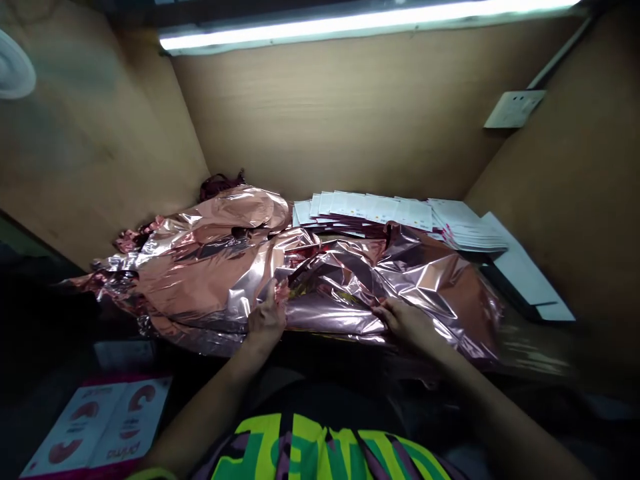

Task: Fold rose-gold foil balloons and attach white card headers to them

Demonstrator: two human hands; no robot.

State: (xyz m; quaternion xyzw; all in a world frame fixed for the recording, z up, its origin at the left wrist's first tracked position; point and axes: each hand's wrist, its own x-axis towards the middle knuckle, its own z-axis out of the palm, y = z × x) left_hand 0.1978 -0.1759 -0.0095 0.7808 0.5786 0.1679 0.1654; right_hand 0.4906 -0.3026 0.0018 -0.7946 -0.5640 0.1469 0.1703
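Shiny rose-gold foil balloons (195,280), flat and crumpled, cover most of the table in front of me. My left hand (267,319) pinches a foil edge near the middle. With closed fingers, my right hand (400,317) grips the edge of the right-hand foil piece (435,280). Between the hands, a wrinkled stretch of foil (333,313) lies along the table's front edge. Whether both hands hold the same balloon cannot be made out.
Behind the foil lie overlapping white printed packets (375,208) and a stack of them (467,227). A dark flat object (510,290) and a white sheet (525,267) are at the right. A printed box (100,427) stands low left. Wooden panels enclose the table.
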